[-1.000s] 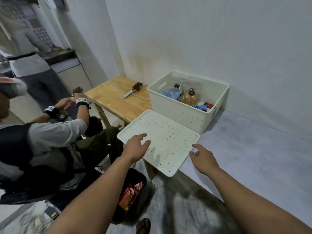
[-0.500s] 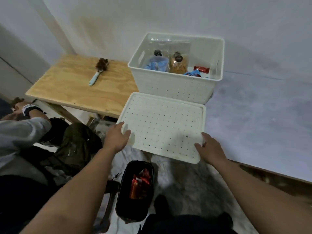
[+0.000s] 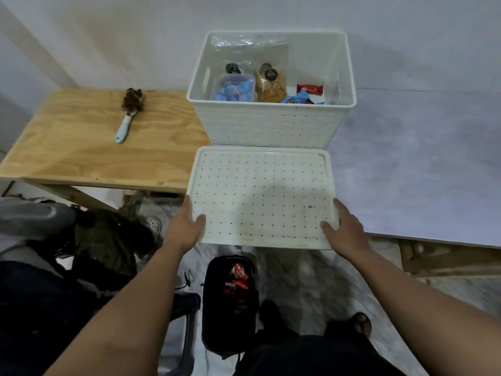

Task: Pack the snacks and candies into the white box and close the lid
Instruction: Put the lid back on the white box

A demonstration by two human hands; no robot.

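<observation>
Item: white perforated plastic lid (image 3: 261, 194), flat, lying just in front of the open white perforated plastic box (image 3: 271, 123), its near edge overhanging the desk (image 3: 406, 158). Your left hand (image 3: 184, 229) grips the lid's near-left corner, thumb on top; your right hand (image 3: 343, 230) grips the near-right corner likewise. Both are closed on the lid. Box contents: clear tub of blue-wrapped candies (image 3: 234, 88), clear bag of tan snacks (image 3: 271, 82), red wrapped bar (image 3: 310, 89), blue packet (image 3: 298, 100). Nearby: brown-bristled brush with pale blue handle (image 3: 129, 112) on the plywood desk (image 3: 95, 147); black bag (image 3: 230, 297) on the floor below. Risks, as judged: gripped only at its near corners, the lid may sag or tip as you lift; its far edge could catch the box rim and push it back; the tall snack bag may stop the lid seating.
</observation>
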